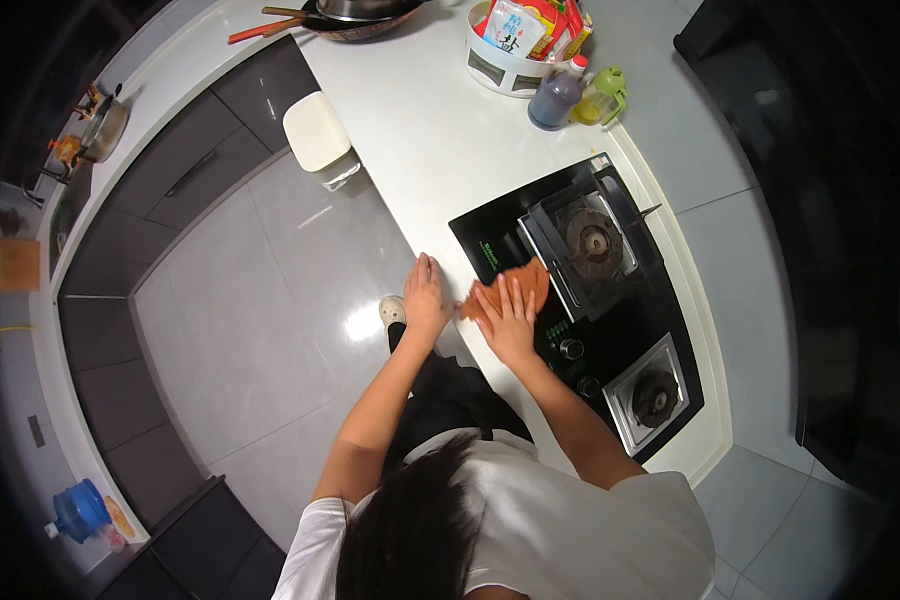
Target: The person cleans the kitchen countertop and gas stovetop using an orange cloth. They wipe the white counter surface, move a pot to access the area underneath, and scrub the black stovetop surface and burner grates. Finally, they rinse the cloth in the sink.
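Note:
Under the spread fingers of my right hand lies an orange-brown cloth, pressed flat. It covers part of the near edge of a black glass gas cooktop and reaches onto the white counter. My left hand rests at the counter's front edge, fingers extended and holding nothing. Beyond the cloth, a black pan support stands tilted about the far burner. Two control knobs sit to the right of my right hand. The other burner has no pan support on it.
A soy-coloured bottle and a green-topped oil bottle stand beside a white basket of packets. Pans with handles sit at the counter's far end. A lidded bin stands against the cabinets. A dark range hood hangs at right.

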{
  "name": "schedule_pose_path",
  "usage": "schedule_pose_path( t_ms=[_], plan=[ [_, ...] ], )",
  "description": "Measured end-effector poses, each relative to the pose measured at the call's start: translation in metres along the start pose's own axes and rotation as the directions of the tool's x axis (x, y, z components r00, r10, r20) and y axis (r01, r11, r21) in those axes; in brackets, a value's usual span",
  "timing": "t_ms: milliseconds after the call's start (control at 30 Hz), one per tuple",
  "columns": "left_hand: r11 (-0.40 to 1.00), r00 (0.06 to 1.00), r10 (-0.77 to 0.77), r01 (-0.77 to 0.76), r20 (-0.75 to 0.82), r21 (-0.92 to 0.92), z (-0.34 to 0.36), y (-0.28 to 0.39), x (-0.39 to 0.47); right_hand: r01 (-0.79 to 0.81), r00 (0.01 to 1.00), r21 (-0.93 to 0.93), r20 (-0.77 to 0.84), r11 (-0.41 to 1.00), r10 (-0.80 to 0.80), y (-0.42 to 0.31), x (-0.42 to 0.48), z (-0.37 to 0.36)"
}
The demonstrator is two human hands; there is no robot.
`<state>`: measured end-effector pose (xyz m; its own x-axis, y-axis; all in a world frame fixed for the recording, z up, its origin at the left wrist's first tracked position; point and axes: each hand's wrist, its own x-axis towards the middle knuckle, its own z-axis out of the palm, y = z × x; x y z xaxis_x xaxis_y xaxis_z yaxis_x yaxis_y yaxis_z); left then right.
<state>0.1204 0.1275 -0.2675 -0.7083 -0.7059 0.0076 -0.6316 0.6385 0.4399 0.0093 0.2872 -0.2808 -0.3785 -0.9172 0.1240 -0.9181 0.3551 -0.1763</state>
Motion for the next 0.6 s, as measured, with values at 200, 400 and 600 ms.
schedule_pose_path(
  t_ms=[200,400,600],
  plan=[
    [0.995,0.991,0.080,-0.085,-0.105,-0.049,0.010,-0.012,0.003,-0.018,0.997,-0.002,-0.071,1.000,0.017,-0.009,0.101,0.028],
    [0.995,0.983,0.073,-0.062,0.167,-0.074,-0.025,-0.022,0.043,-0.194,0.965,0.083,-0.164,0.978,0.205,-0.012,0.183,0.050],
    [0.990,0.945,0.138,-0.125,0.296,-0.061,-0.065,-0.036,0.115,-0.533,0.844,-0.063,-0.109,0.844,0.525,0.024,0.243,0.061]
  ],
)
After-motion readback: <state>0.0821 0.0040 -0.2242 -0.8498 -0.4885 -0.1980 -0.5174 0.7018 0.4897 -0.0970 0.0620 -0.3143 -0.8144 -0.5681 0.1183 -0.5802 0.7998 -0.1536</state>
